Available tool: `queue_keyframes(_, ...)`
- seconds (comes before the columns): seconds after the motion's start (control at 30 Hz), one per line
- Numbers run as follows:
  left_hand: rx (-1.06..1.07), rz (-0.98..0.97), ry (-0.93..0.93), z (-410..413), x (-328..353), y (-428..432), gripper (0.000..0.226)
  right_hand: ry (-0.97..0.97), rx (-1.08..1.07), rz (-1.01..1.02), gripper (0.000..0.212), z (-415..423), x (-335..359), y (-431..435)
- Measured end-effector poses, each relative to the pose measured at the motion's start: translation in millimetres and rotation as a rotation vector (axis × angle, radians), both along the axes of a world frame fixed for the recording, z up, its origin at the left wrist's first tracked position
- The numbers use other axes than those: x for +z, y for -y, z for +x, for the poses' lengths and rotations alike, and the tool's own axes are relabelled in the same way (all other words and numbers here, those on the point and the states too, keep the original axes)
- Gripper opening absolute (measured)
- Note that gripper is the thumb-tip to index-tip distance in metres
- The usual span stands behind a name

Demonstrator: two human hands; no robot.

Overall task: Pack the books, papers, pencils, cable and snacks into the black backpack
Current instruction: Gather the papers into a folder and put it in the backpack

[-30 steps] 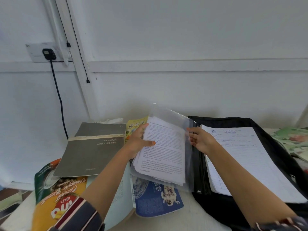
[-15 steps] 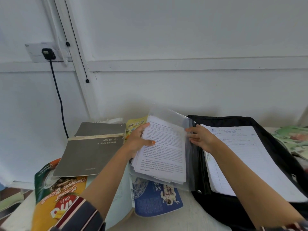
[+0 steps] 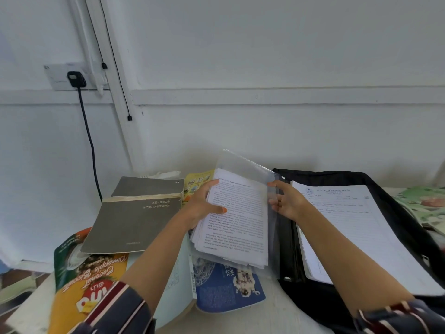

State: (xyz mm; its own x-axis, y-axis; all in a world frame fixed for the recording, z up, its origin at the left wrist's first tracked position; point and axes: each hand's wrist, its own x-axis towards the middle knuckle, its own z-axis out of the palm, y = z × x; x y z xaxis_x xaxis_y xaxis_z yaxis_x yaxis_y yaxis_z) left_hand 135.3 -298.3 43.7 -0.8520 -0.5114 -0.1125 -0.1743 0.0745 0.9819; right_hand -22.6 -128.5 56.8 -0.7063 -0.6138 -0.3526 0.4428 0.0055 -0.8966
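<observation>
A stack of printed papers (image 3: 237,220) lies partly inside a clear plastic sleeve (image 3: 273,239), held above the table. My left hand (image 3: 201,206) grips the stack's left edge, thumb on top. My right hand (image 3: 286,203) pinches the sleeve's right edge. The black backpack (image 3: 407,220) lies open to the right with a lined white sheet (image 3: 356,227) on it. Two grey books (image 3: 131,222) lie stacked at the left. A yellow and green snack bag (image 3: 89,280) sits at the front left. A blue book (image 3: 226,290) lies under the papers.
A black cable (image 3: 88,133) hangs from a wall socket (image 3: 75,79) down behind the table. A yellow leaflet (image 3: 197,182) peeks out behind my left hand. Green printed packaging (image 3: 423,206) lies at the far right. The white wall stands close behind the table.
The papers sit a little further into the sleeve and my right hand has shifted slightly along its edge. The left hand holds its place.
</observation>
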Motion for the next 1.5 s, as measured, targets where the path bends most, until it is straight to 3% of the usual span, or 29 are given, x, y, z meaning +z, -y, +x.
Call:
queue_keyframes(0.13,0.056,0.016,-0.032,-1.1,1.0,-1.2,0.083,-0.124,0.083,0.119,0.044,1.5,2.3,-5.5)
queue_keyframes(0.3,0.068,0.144,-0.085,-0.2,-5.0,-2.3,0.085,-0.218,0.129,0.197,0.039,10.5,-0.7,-19.3)
queue_keyframes(0.5,0.065,0.23,-0.135,2.6,-5.6,-3.9,0.086,-0.122,0.248,0.267,0.069,23.6,1.8,-36.3)
queue_keyframes(0.63,0.089,0.285,-0.143,3.3,-3.0,-6.3,0.084,-0.058,0.248,0.247,0.064,26.6,5.5,-48.8)
queue_keyframes(0.8,0.095,0.354,-0.152,3.6,-2.1,-13.4,0.085,-0.162,0.288,0.304,0.058,35.8,3.5,-68.7)
queue_keyframes(1.03,0.015,0.304,-0.036,5.8,-3.6,-8.7,0.095,-0.168,0.207,0.234,0.054,51.3,-1.0,-76.7)
queue_keyframes(1.13,-0.029,0.244,0.033,6.7,3.7,-9.2,0.093,-0.33,0.191,0.349,0.063,58.1,-0.1,-74.9)
queue_keyframes(1.3,-0.032,0.208,0.043,-5.6,31.4,-17.8,0.091,-0.923,0.075,0.656,0.075,72.4,19.0,-76.7)
queue_keyframes(1.37,-0.036,0.141,0.04,-14.7,49.8,-26.5,0.092,-0.979,0.084,0.564,0.076,81.1,32.3,-74.3)
queue_keyframes(1.5,-0.071,-0.082,0.009,-39.6,87.8,-62.0,0.094,-0.864,0.033,0.312,0.069,78.6,58.9,-64.1)
